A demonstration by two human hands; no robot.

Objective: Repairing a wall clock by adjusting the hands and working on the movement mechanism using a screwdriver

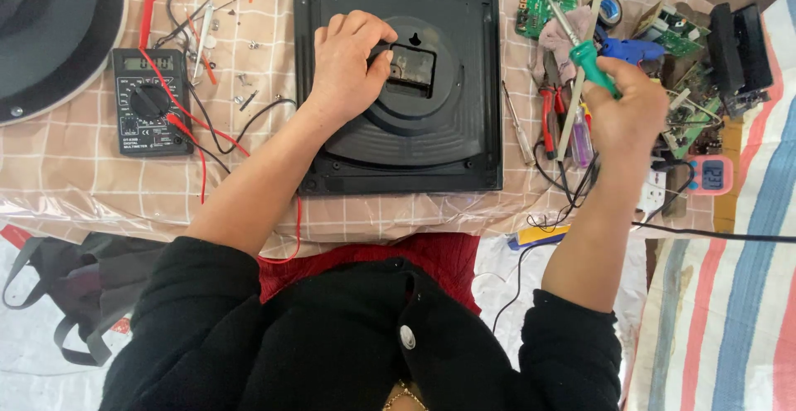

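Observation:
A square black clock back (464, 63) lies face down on the table in front of me. My left hand (348, 63) rests on its raised round centre, fingers curled at the edge of the small mechanism box (412, 69). My right hand (626, 108) is raised at the right of the clock and holds a green-handled screwdriver (590, 61), its metal shaft pointing up and left. Beneath that hand lie red-handled pliers (549, 121) and other tools.
A black multimeter (149, 100) with red and black leads sits at the left, with loose screws beside it. Green circuit boards (543, 0), a blue tool and black parts crowd the right. A round black disc (58, 29) is at the far left. A striped cloth (730, 295) lies at right.

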